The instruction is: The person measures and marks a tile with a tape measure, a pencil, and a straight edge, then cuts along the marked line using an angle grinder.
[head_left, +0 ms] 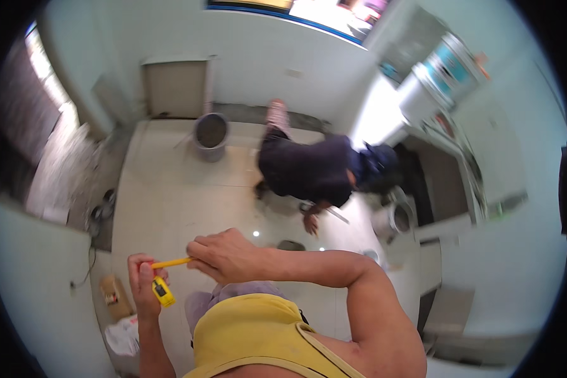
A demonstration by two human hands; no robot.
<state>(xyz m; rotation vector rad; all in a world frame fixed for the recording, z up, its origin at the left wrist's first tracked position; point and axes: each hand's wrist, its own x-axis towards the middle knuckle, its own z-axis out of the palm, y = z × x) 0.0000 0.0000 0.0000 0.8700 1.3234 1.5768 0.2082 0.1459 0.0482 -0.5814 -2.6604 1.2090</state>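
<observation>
My left hand [146, 281] is closed around a yellow and black tape measure [163, 292], its case showing below the fingers. A short length of yellow-orange blade [172, 262] stretches from that hand across to my right hand [223, 255]. The fingers of my right hand pinch the blade's other end, in front of my chest. A small bit of red shows beside the left fingers. Both hands are held above the pale tiled floor [164, 189].
A co-worker in dark clothes [305, 160] bends low over the floor ahead, one hand down near the tiles. A grey bucket [211, 151] stands back left, another bucket [394, 220] at right. White pails [422, 94] sit on the counter. A brown bag [114, 297] lies by the left wall.
</observation>
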